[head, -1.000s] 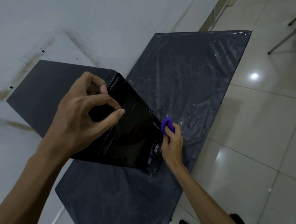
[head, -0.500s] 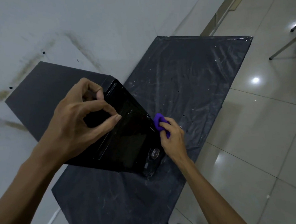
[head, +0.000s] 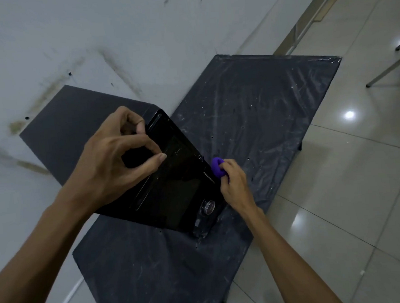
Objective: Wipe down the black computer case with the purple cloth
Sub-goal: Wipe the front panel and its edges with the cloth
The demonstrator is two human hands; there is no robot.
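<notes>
The black computer case lies on a table covered in black plastic sheet, its glossy front panel facing up toward me. My left hand holds the case at its upper front edge, with curled fingers on the edge and the thumb on the front panel. My right hand grips the bunched purple cloth and presses it against the case's right side edge, above the round power button.
A stained white wall stands directly behind the case and table. Shiny tiled floor lies to the right, with metal chair legs at the far right. The table's near edge is at the bottom centre.
My right hand has rubbed the purple cloth a short way back and forth along the case's right edge. My left hand keeps its hold in the same place.
</notes>
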